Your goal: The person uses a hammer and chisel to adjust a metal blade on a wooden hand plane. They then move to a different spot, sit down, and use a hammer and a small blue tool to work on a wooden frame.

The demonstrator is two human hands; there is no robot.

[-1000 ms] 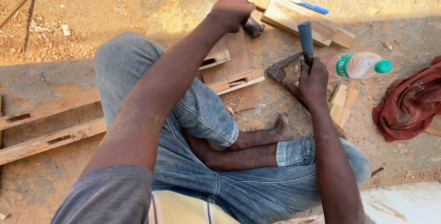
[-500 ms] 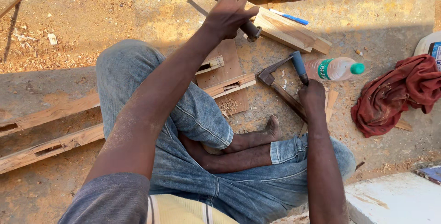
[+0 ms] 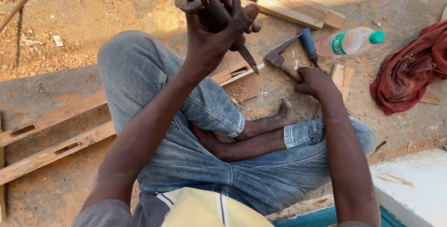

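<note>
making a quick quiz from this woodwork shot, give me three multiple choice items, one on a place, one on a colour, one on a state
1. Where does the plastic bottle lie?
A. on the ground beside the red cloth
B. on the person's lap
C. on top of the wooden plank

2. What colour is the bottle's cap?
A. red
B. green
C. white

3. How is the chisel held?
A. lying untouched on the ground
B. raised in the left hand, blade down
C. gripped by both hands

Answers:
1 A, it rests on the sandy ground left of the cloth.
2 B, the cap shows green.
3 B, the left hand alone grips it, while the right hand holds the hammer.
</note>
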